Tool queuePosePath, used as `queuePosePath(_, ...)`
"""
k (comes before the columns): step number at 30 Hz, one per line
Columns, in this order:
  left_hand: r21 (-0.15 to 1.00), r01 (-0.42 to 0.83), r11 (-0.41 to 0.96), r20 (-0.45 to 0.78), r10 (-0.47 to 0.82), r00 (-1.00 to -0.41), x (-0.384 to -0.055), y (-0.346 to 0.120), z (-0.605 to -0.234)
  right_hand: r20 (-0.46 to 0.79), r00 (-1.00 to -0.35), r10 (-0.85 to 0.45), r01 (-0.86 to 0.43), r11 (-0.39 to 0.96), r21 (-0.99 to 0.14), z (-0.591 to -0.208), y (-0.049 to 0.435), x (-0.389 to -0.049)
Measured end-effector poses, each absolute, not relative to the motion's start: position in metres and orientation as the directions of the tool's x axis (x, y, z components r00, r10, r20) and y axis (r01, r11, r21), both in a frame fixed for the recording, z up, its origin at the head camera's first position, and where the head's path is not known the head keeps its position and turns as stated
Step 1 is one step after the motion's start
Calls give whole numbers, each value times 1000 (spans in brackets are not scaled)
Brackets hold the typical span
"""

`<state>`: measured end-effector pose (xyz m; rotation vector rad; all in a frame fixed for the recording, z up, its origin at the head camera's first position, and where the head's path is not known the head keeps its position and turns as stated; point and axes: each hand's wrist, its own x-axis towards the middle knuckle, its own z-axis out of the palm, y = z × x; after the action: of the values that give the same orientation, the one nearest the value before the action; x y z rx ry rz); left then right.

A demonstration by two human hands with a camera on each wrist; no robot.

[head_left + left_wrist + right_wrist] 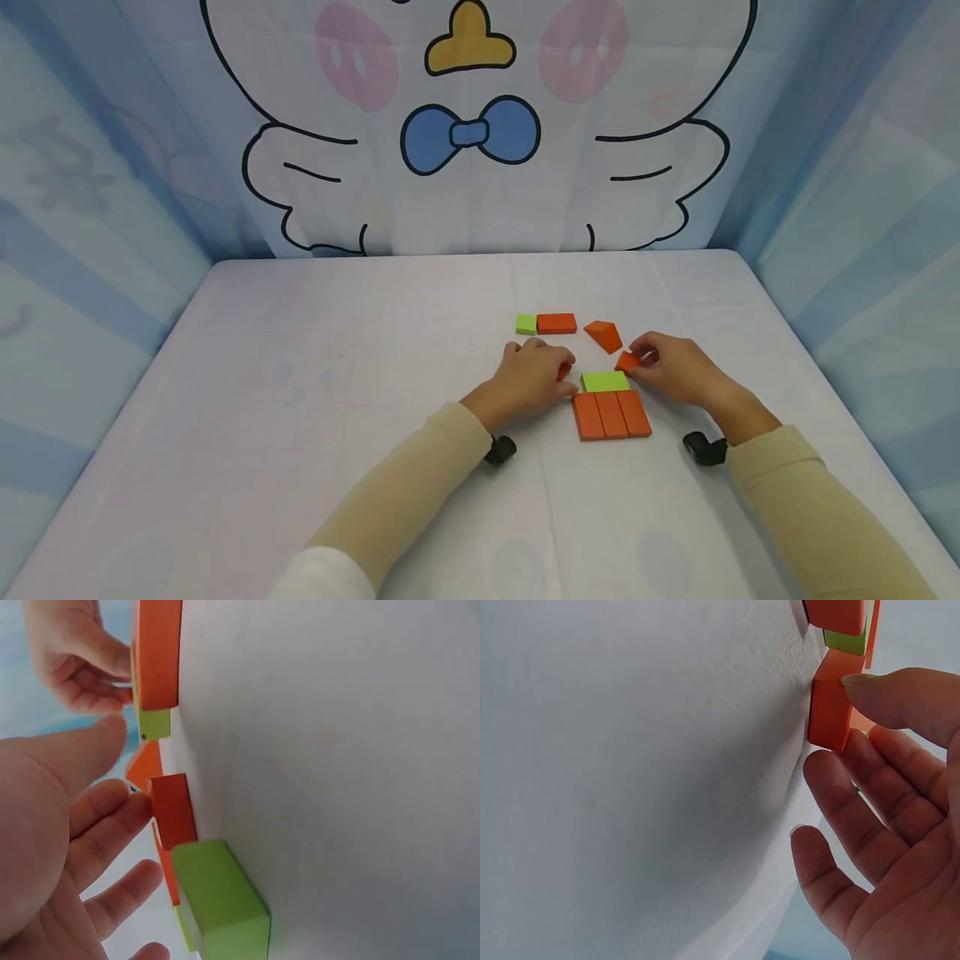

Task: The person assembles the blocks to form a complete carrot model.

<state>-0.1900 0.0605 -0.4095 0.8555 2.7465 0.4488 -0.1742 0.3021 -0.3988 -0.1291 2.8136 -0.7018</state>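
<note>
My right hand pinches a small orange block between thumb and fingers, just beyond the right corner of a light green block. That green block lies against the far edge of a row of orange blocks set side by side. To the left, my left hand has its fingertips at another orange block. Its thumb stands apart from that block, and the fingers are loosely extended. A green block sits near the left hand's lower fingers; in the head view the hand hides it.
Farther back lie a small green block and an orange rectangular block end to end. An orange wedge-shaped block rests to their right. Printed cloth walls rise behind and beside the white table.
</note>
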Motion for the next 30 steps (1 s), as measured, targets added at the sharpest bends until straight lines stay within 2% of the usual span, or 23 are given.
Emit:
queuePosePath(6, 348, 516, 783, -115, 582, -805, -195, 51, -409, -215, -966, -141, -26, 885, -466, -396, 308, -168)
queuePosePath(14, 483, 465, 741, -154, 595, -789, -197, 42, -411, -194, -970, -146, -45, 893, -447, -396, 317, -155)
queuePosePath(20, 525, 436, 731, -186, 598, -780, -196, 40, -410, -169, -973, -160, -67, 887, -457, -396, 321, -146)
queuePosePath(24, 488, 491, 721, -178, 633, -753, -194, 42, -410, -142, -973, -182, -99, 883, -458, -394, 327, -137)
queuePosePath(30, 427, 622, 657, -115, 721, -683, -188, 53, -411, -113, -972, -207, -133, 877, -461, -390, 330, -120)
